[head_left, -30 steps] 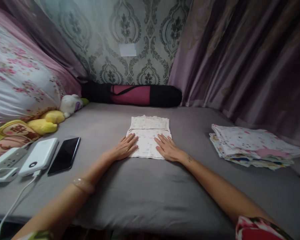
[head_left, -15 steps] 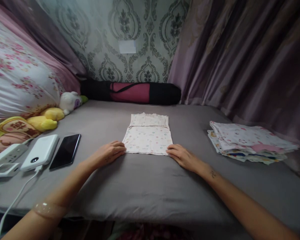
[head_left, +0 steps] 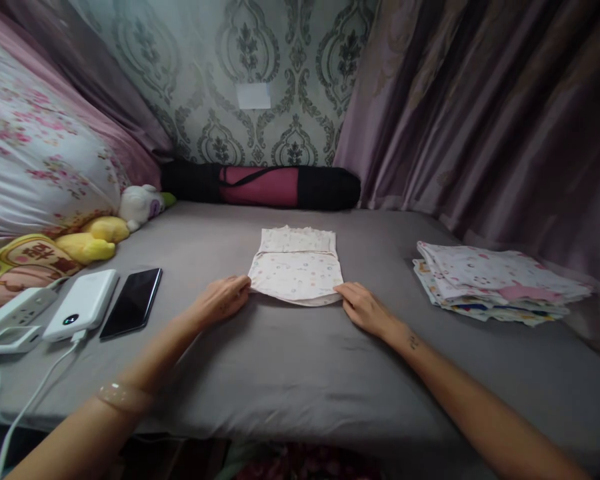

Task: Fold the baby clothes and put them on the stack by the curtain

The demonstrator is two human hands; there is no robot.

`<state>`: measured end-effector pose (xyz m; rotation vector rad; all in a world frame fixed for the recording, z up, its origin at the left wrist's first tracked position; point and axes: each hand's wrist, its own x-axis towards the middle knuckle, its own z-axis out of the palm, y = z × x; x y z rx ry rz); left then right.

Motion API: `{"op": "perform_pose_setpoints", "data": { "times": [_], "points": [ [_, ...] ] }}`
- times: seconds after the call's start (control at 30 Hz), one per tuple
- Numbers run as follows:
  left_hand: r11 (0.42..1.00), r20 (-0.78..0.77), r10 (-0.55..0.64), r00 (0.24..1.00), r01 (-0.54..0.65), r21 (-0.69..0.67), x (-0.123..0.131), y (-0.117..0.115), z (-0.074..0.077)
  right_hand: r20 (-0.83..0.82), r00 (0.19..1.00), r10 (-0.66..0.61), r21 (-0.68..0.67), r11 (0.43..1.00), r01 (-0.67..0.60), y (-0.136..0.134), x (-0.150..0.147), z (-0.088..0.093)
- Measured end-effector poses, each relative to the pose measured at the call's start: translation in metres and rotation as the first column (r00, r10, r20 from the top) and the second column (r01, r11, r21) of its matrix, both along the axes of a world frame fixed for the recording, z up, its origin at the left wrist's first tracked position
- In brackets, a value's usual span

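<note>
Far left edge: a white power strip (head_left: 11, 311) and a small white gadget (head_left: 7, 339) sit at the edge of the bed (head_left: 290, 373), with a white power bank (head_left: 81, 305) plugged into a cable (head_left: 27, 400) trailing off the front.

Beside that: a black phone (head_left: 131, 302) lies face up, just next to the power bank, well clear of the folding.

Back left: floral pillow (head_left: 35, 160), plus yellow and white plush toys (head_left: 105, 230) tucked against it.

Left hand (head_left: 223, 300): fingers curled, pinching the near left corner of the little printed garment (head_left: 296, 267), bracelet (head_left: 123, 397) on the wrist.

Garment spot: lying flat mid-bed on the grey sheet, straight ahead, top part already folded over. The near hem is lifted a bit and bowing in the middle.

Right hand (head_left: 363, 308): same deal, fingertips pinching the near right corner, palm low over the sheet.

Back wall: rolled black and pink bag (head_left: 263, 187) lying along the patterned wallpaper.

Far right: stack of folded clothes (head_left: 495, 283), well apart from the hands, by the curtain (head_left: 480, 120).

What could go sideways: that sagging middle of the hem looks like trouble to me. If the two corners don't come up evenly, the fold could land crooked or bunch up. Thin fabric like this probably slips out of a light pinch too. The cable near the left elbow could snag and drag the power bank.
</note>
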<state>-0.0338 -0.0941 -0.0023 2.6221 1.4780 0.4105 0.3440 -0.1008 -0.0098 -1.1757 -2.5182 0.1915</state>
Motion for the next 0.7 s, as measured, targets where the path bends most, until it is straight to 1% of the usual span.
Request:
{"op": "perform_pose_setpoints", "data": {
  "times": [0.07,0.1,0.23,0.33,0.43,0.57,0.67,0.7],
  "points": [
    [1.000,-0.013,0.028,1.000,-0.028,0.001,0.001,0.002,-0.001,-0.025,1.000,-0.009,-0.006,1.000,0.009,0.003,0.000,-0.002],
    [1.000,-0.009,0.016,1.000,-0.016,0.000,0.002,0.003,-0.001,-0.031,1.000,0.005,-0.017,1.000,-0.005,0.004,0.002,-0.002],
    [0.992,0.025,-0.125,0.992,0.125,-0.021,-0.002,0.002,0.001,-0.063,0.994,0.088,-0.074,0.993,-0.092,0.005,0.012,0.000],
    [0.984,0.020,-0.174,0.984,0.175,-0.025,-0.006,0.000,0.001,-0.081,0.989,0.120,-0.067,0.990,-0.126,0.005,0.019,-0.002],
    [0.989,0.037,-0.150,0.988,0.151,-0.009,-0.005,0.000,-0.002,-0.110,0.984,0.142,-0.025,0.989,-0.145,0.007,0.020,-0.006],
    [0.996,0.129,-0.090,0.988,0.090,0.008,-0.002,0.005,-0.005,-0.159,0.983,0.096,-0.014,0.995,-0.099,0.010,0.018,-0.008],
    [0.994,0.236,-0.086,0.968,0.101,-0.052,-0.002,0.009,-0.004,-0.166,0.980,0.111,-0.033,0.992,-0.118,0.012,0.019,-0.007],
    [0.992,0.278,-0.057,0.959,0.085,-0.090,-0.002,0.010,-0.002,-0.175,0.977,0.118,-0.042,0.991,-0.127,0.012,0.019,-0.006]
  ]
}}
